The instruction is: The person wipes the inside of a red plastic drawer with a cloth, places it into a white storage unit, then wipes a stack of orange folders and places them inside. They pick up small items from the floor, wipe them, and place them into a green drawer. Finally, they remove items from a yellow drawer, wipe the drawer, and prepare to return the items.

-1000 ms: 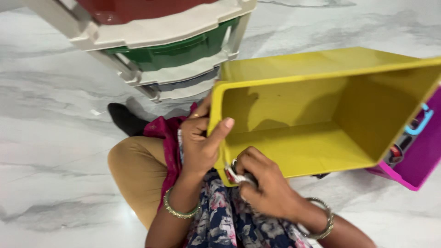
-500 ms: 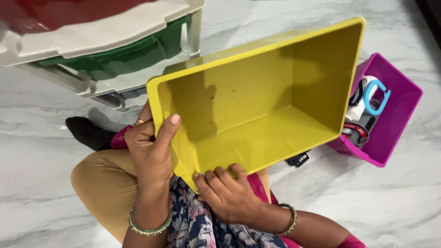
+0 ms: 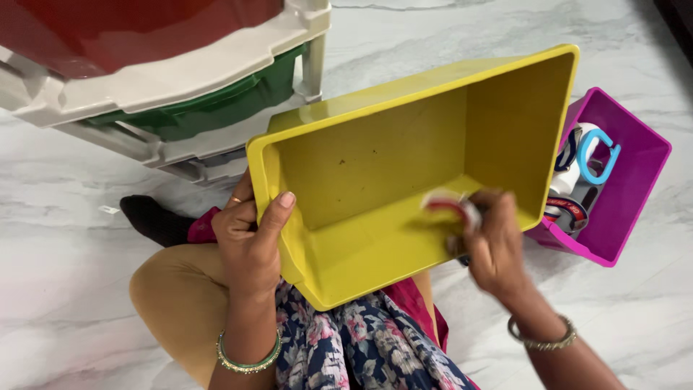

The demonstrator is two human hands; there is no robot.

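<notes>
A big yellow plastic bin lies tilted on my lap with its open side facing me. My left hand grips its left rim, thumb inside the wall. My right hand is at the bin's right front edge, closed around a small blurred red and white object that hangs just inside the bin. What the object is cannot be made out.
A magenta bin with a blue ring and other small items stands on the marble floor to the right. A white drawer rack with red and green drawers rises at the upper left. My folded leg and floral cloth fill the foreground.
My right hand left the bin's near bottom edge, moved right and now holds a small red and white object inside the bin. The left hand kept its grip.
</notes>
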